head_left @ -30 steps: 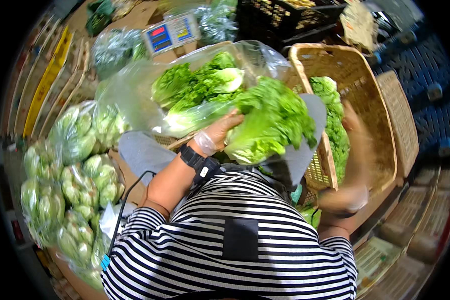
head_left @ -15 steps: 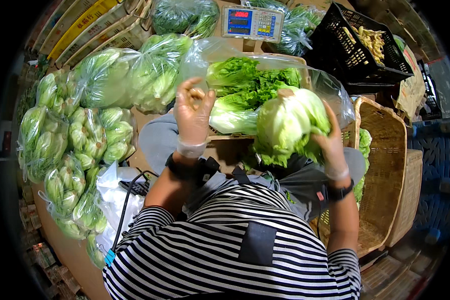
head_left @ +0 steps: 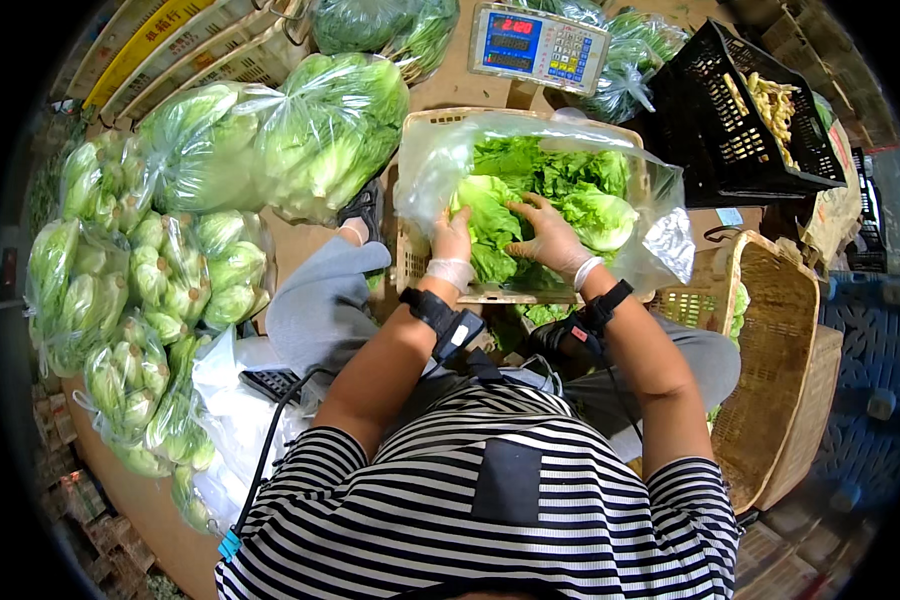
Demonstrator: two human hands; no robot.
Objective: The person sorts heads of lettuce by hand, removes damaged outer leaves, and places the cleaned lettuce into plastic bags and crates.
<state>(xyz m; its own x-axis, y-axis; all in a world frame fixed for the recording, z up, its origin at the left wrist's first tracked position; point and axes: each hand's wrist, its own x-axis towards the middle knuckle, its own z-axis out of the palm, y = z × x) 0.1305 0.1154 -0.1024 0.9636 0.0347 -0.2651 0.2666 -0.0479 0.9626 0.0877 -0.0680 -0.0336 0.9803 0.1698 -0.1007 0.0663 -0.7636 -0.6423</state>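
Note:
Both gloved hands are down in a beige plastic crate [head_left: 415,268] lined with a clear plastic bag [head_left: 660,195]. Between them sits a light green head of lettuce [head_left: 487,212]. My left hand [head_left: 452,243] is closed against its left side, the fingertips partly hidden by leaves. My right hand [head_left: 553,240] grips its right side with fingers bent and spread over the leaves. Another lettuce head [head_left: 600,218] lies just right of my right hand, and darker green leaves fill the far part of the bag.
A scale display [head_left: 538,47] stands beyond the crate. Knotted bags of lettuce [head_left: 320,135] and smaller bagged greens [head_left: 235,265] cover the left side. At far right is a black crate [head_left: 700,110] holding pale roots; nearer stands a tall wicker-coloured basket [head_left: 775,340]. White plastic bags [head_left: 235,400] lie at my left.
My right hand has brought the lettuce head down into the bag from above the crate's near edge. My left hand, open and raised before, has come down onto its left side.

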